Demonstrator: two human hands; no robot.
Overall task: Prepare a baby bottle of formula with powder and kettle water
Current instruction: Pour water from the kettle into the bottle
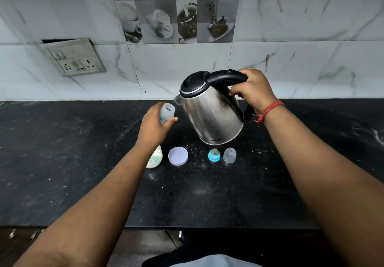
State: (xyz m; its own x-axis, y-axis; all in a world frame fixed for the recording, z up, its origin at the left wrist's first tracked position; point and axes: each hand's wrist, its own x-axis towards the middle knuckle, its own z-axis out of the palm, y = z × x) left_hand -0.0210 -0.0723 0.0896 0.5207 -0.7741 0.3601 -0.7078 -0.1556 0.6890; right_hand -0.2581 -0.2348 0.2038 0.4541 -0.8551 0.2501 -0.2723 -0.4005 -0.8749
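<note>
My right hand (254,91) grips the black handle of a steel kettle (209,114), which is lifted and tilted left, its spout just above the bottle's mouth. My left hand (152,126) holds a small clear baby bottle (166,112), open at the top, close under the spout. No water stream is visible. A white formula container (155,157) stands partly hidden behind my left forearm, and its pale round lid (178,155) lies flat beside it. The blue bottle ring with teat (214,155) and the clear bottle cap (229,155) rest in front of the kettle.
All of this is on a black speckled stone counter (83,162) against a marble-tiled wall. A switch and socket plate (72,57) hangs loose on the wall at the left. The counter's front edge (207,227) runs below my forearms.
</note>
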